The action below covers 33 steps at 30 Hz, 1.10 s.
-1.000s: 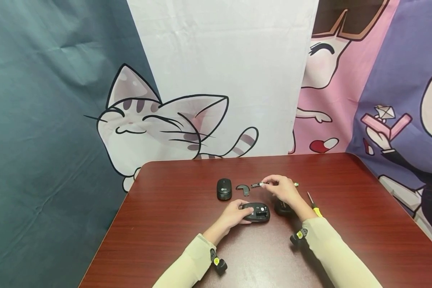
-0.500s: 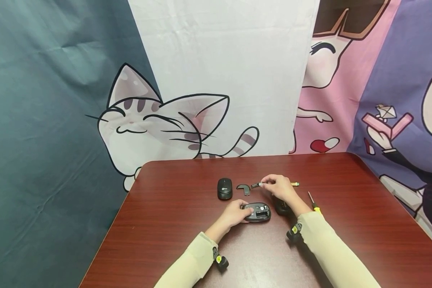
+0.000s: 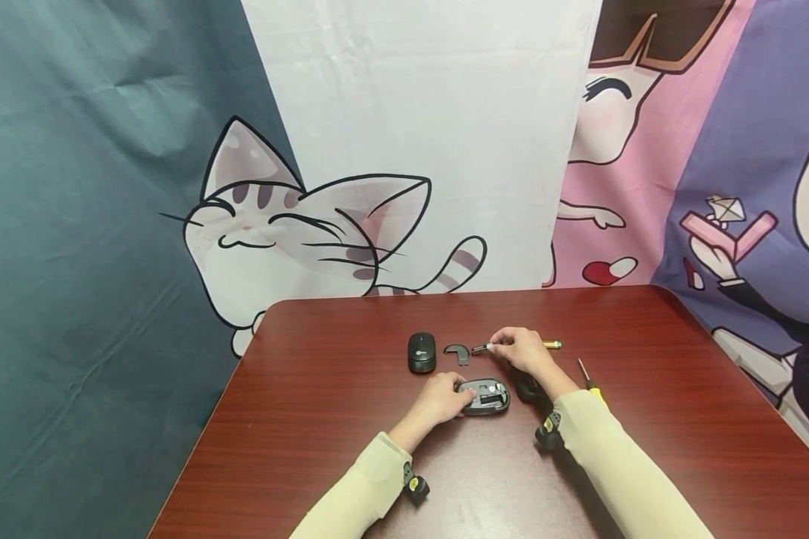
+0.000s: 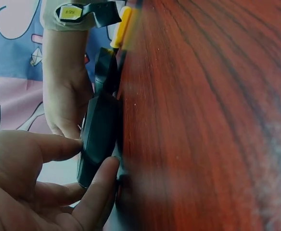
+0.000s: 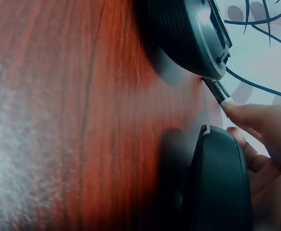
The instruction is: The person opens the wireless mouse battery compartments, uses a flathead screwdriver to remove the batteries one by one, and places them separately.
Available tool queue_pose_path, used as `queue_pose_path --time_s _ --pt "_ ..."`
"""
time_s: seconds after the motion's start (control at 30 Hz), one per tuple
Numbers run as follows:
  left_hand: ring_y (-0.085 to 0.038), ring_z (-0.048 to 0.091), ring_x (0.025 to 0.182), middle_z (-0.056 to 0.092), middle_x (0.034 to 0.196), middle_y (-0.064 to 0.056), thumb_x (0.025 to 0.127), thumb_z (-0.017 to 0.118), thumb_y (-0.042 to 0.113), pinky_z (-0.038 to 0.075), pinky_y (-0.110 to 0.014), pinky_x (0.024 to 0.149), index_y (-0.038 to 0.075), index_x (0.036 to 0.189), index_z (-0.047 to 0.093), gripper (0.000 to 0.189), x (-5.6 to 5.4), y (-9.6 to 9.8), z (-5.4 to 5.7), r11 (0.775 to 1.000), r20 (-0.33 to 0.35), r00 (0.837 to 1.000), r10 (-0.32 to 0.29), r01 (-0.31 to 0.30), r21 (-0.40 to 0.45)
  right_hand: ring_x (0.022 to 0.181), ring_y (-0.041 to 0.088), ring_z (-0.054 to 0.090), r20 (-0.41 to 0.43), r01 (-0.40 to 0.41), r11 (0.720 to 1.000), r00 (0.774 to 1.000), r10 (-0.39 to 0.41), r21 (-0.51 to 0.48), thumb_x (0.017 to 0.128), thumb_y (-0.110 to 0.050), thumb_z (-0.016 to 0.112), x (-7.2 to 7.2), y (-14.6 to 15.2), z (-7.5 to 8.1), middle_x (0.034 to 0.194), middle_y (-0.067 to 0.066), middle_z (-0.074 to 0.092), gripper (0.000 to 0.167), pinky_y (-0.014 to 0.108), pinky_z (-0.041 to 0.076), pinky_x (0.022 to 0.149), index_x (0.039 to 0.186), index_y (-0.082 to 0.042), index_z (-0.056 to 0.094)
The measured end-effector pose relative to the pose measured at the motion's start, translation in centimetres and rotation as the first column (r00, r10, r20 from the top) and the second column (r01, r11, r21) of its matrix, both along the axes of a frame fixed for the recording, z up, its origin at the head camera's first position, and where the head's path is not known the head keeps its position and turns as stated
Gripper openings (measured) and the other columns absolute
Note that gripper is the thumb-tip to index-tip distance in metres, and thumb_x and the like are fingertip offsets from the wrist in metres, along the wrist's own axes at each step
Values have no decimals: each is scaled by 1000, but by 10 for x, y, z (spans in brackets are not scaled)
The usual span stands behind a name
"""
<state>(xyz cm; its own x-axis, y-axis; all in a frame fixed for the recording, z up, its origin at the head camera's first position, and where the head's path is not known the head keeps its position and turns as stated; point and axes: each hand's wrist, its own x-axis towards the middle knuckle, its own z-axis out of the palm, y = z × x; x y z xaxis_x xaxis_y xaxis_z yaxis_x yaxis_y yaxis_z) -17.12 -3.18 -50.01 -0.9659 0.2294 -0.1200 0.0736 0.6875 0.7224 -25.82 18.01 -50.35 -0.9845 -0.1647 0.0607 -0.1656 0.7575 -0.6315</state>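
Note:
My left hand (image 3: 440, 400) grips an upturned black computer mouse (image 3: 488, 409), thumb on its underside and fingers beneath. The battery compartment of that mouse is uncovered. Over the far side of the table, my right hand (image 3: 524, 350) pinches the end of a small dark cylinder with a silver end, which looks like a battery (image 5: 216, 89). Left of it lies a dark, hook-shaped cover (image 3: 461, 354). Another black mouse (image 3: 528, 388) sits under the right wrist, partly hidden by it, and shows large in the right wrist view.
A further black mouse (image 3: 421, 353) stands upright at the far left of the group. To the right lies a screwdriver (image 3: 592, 388) with a yellow handle, partly behind the sleeve. A thin yellowish rod (image 3: 553, 345) sticks out beyond the right hand. Cloth backdrops hang behind the table (image 3: 297, 419).
The mouse in my left hand has shifted slightly right and its underside catches more light. My right wrist has moved a little left, while its fingers stay at the battery.

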Motion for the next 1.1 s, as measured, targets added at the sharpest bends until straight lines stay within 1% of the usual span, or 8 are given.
queue_pose_path --time_s 0.07,0.17,0.27,0.53,0.67,0.9,1.0,1.1 --pt "-11 68 72 69 112 -14 94 70 31 57 -26 67 4 118 70 36 0 0 2 997 -37 999 -9 6 -77 75 21 61 -17 -10 999 1000 11 45 91 -22 75 -1 0 -1 80 2 68 9 39 51 69 95 -14 73" --pt "-20 67 95 68 112 -11 93 69 35 56 -33 84 7 118 71 38 1 0 4 986 -81 997 -21 7 -167 81 25 62 -31 -16 995 999 19 97 91 -19 75 -1 -2 0 84 4 70 7 45 52 74 93 -13 72" --pt "-26 64 107 69 111 -11 93 69 36 56 -40 91 7 118 72 39 1 1 5 977 -105 994 -25 3 -212 81 25 62 -20 -9 992 1000 12 124 92 -17 74 -2 -3 -1 85 5 70 5 47 53 75 93 -12 72" --pt "-27 64 103 66 109 -10 93 69 39 56 -40 87 8 120 72 41 1 2 4 967 -120 993 -12 -19 -254 92 30 65 31 24 984 999 -30 178 94 -19 73 -4 -8 -3 98 11 72 9 52 55 80 101 -13 72" --pt "-26 64 101 67 108 -9 95 67 42 56 -40 85 8 119 72 42 1 0 5 971 -118 993 -16 -13 -238 95 32 65 43 29 983 998 -37 183 94 -20 73 -3 -8 -2 102 12 72 13 53 55 80 105 -13 72" --pt "-23 64 101 67 107 -7 96 66 41 56 -40 84 7 119 71 41 0 -7 11 981 -123 992 -6 -18 -193 96 33 67 37 36 982 998 -43 183 91 -21 74 -1 -8 4 101 11 73 19 54 56 79 108 -13 73" --pt "-22 65 101 68 107 -6 96 67 38 57 -39 84 8 121 70 39 0 -13 16 982 -149 989 -11 -18 -188 97 34 67 24 40 985 999 -45 170 92 -21 72 0 -9 9 102 11 73 20 54 56 80 109 -12 72" --pt "-19 67 100 70 109 -4 96 67 35 57 -37 84 11 123 69 36 -2 -20 21 977 -207 978 -41 -4 -213 98 34 68 -4 31 988 1000 -31 150 93 -20 69 0 -13 16 102 11 74 21 54 56 82 112 -10 72"
